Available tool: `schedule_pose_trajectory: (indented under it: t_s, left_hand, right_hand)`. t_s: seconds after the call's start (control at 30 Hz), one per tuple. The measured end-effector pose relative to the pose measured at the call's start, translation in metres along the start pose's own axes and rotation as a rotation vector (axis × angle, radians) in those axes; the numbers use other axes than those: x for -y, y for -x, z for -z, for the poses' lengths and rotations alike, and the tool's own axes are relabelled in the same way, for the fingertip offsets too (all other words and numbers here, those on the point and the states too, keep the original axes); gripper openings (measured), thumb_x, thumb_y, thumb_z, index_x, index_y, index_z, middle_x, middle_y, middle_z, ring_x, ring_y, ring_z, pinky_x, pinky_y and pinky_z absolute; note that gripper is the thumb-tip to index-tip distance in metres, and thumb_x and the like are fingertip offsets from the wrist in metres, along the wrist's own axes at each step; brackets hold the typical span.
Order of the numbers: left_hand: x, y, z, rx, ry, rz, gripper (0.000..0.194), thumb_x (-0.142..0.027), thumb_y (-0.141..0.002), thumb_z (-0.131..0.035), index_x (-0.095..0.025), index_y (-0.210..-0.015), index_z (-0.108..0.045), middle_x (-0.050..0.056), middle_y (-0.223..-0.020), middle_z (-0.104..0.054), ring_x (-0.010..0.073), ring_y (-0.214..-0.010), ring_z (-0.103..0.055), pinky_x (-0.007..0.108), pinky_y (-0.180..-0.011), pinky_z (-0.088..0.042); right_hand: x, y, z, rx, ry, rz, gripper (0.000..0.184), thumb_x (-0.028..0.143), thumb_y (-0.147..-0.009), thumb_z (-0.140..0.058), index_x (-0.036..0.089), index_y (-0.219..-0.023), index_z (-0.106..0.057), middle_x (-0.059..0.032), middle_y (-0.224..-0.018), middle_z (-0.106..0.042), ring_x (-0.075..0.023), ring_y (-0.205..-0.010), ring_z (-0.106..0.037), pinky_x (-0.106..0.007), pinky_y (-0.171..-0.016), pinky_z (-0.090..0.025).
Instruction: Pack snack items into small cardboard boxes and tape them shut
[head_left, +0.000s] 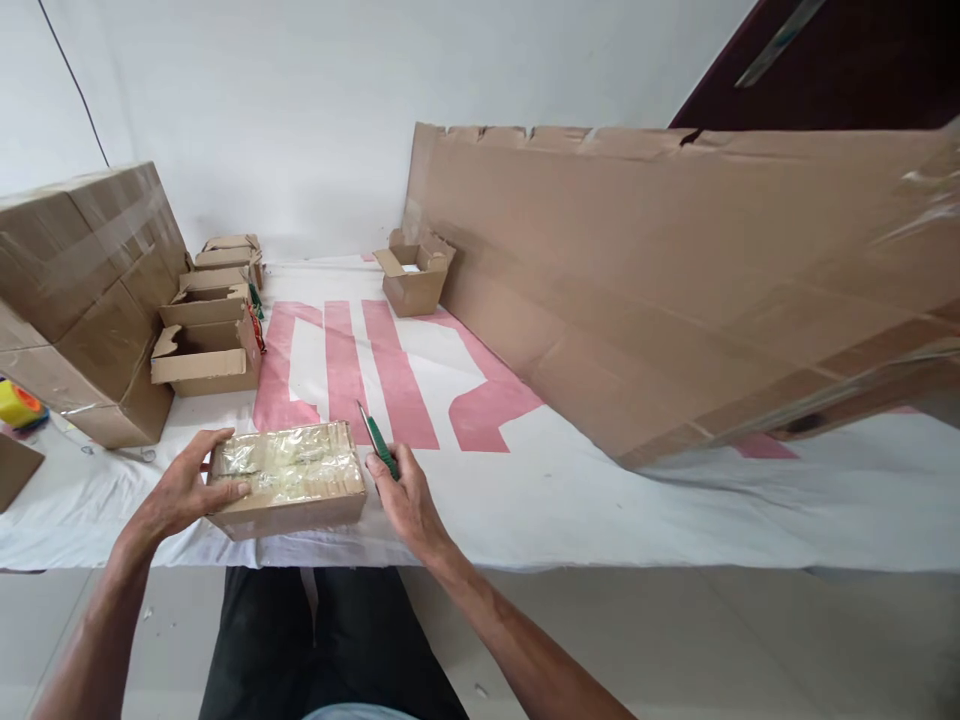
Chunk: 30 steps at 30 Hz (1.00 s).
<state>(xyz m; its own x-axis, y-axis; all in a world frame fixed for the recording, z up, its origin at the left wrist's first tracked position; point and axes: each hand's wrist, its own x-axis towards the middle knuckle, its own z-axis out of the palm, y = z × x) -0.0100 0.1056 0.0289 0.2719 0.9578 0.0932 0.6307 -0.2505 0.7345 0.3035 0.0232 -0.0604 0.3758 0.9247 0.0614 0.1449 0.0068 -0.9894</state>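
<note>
A small cardboard box (pixel 289 480), sealed with clear tape on top, lies at the near edge of the white cloth-covered table (pixel 600 500). My left hand (pixel 184 490) grips its left end, thumb on the top and fingers round the side. My right hand (pixel 405 495) sits just to the right of the box, closed round a green-handled cutter (pixel 377 443) whose thin blade points away from me, up and to the left.
Several open small cartons (pixel 210 350) stand in a row at the left, beside a big taped carton (pixel 82 290). Another open carton (pixel 415 272) is at the back. A large flattened cardboard sheet (pixel 675 280) leans along the right. A yellow tape roll (pixel 19 403) lies far left.
</note>
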Motion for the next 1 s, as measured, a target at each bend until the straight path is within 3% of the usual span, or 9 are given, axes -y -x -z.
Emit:
schedule_pose_trajectory:
  t_s: [0.1,0.2,0.27,0.4,0.5,0.6,0.7,0.8,1.0]
  left_hand:
    - [0.002,0.007,-0.006,-0.18,-0.258,0.058,0.059,-0.065,-0.072,-0.082,-0.022,-0.111,-0.075,0.01,-0.108,-0.075,0.0325,-0.098,-0.071,0.039,-0.082,-0.055]
    - [-0.011,0.027,-0.021,-0.31,-0.44,0.123,0.049,-0.069,-0.079,-0.074,-0.023,-0.095,-0.072,0.009,-0.091,-0.071,0.0313,-0.083,-0.068,0.037,-0.07,-0.048]
    - [-0.027,0.046,-0.034,-0.222,-0.417,0.155,0.047,-0.071,-0.08,-0.073,-0.025,-0.086,-0.069,0.006,-0.076,-0.068,0.0287,-0.071,-0.065,0.035,-0.063,-0.043]
    - [-0.047,0.069,-0.042,0.24,-0.106,0.099,0.05,-0.065,-0.093,-0.061,-0.025,-0.064,-0.063,0.003,-0.059,-0.062,0.0226,-0.058,-0.058,0.033,-0.056,-0.039]
    - [-0.039,0.056,-0.026,0.015,-0.008,0.047,0.043,-0.058,-0.094,-0.062,-0.024,-0.07,-0.071,0.005,-0.073,-0.072,0.0241,-0.07,-0.066,0.032,-0.062,-0.047]
    - [-0.022,0.023,-0.008,-0.271,-0.01,-0.007,0.036,-0.052,-0.09,-0.066,-0.024,-0.107,-0.08,0.011,-0.115,-0.079,0.0296,-0.103,-0.073,0.035,-0.078,-0.056]
    - [-0.013,-0.007,-0.008,-0.142,0.033,-0.113,0.04,-0.05,-0.092,-0.062,-0.023,-0.115,-0.081,0.014,-0.13,-0.074,0.0312,-0.118,-0.07,0.036,-0.082,-0.059]
    - [-0.014,-0.013,-0.021,-0.099,-0.001,-0.165,0.035,-0.044,-0.091,-0.061,-0.022,-0.106,-0.082,0.013,-0.119,-0.075,0.0278,-0.106,-0.072,0.034,-0.077,-0.058]
    - [-0.014,0.028,-0.03,-0.191,-0.048,-0.047,0.034,-0.038,-0.091,-0.057,-0.021,-0.106,-0.082,0.008,-0.102,-0.078,0.0209,-0.083,-0.07,0.033,-0.074,-0.057]
  right_hand:
    - [-0.01,0.011,-0.006,0.0,-0.072,-0.071,0.039,0.065,-0.099,-0.058,0.026,-0.098,-0.056,-0.0013,-0.081,-0.065,-0.021,-0.069,-0.06,-0.033,-0.061,-0.05]
    - [-0.008,0.008,-0.027,0.092,-0.227,-0.109,0.048,0.071,-0.098,-0.057,0.025,-0.11,-0.057,-0.0114,-0.117,-0.072,-0.0235,-0.084,-0.073,-0.034,-0.062,-0.057]
    - [0.0,-0.005,-0.043,0.169,-0.277,-0.067,0.052,0.073,-0.096,-0.059,0.024,-0.114,-0.06,-0.0142,-0.129,-0.071,-0.0253,-0.094,-0.075,-0.035,-0.068,-0.061]
    - [0.023,-0.039,-0.05,0.263,-0.28,0.018,0.056,0.075,-0.092,-0.061,0.023,-0.114,-0.064,-0.0152,-0.127,-0.074,-0.0255,-0.096,-0.074,-0.037,-0.073,-0.061]
    - [0.035,-0.044,-0.03,0.212,-0.205,0.085,0.051,0.071,-0.097,-0.057,0.023,-0.111,-0.066,-0.0141,-0.121,-0.076,-0.0247,-0.089,-0.074,-0.038,-0.073,-0.059]
    - [0.034,-0.02,-0.01,0.057,-0.07,0.152,0.041,0.063,-0.103,-0.053,0.024,-0.11,-0.065,-0.0114,-0.109,-0.077,-0.0266,-0.091,-0.074,-0.041,-0.078,-0.056]
    - [0.023,0.015,-0.007,-0.025,0.032,0.179,0.036,0.058,-0.104,-0.052,0.025,-0.111,-0.064,-0.0094,-0.1,-0.076,-0.0278,-0.089,-0.071,-0.041,-0.077,-0.054]
    - [0.01,0.029,-0.017,-0.05,0.072,0.212,0.034,0.056,-0.104,-0.053,0.025,-0.114,-0.062,-0.0087,-0.098,-0.076,-0.0272,-0.084,-0.069,-0.041,-0.076,-0.054]
    - [-0.001,-0.03,-0.016,-0.199,0.077,0.271,0.034,0.06,-0.097,-0.056,0.026,-0.1,-0.054,-0.0053,-0.083,-0.071,-0.0279,-0.081,-0.067,-0.038,-0.071,-0.051]
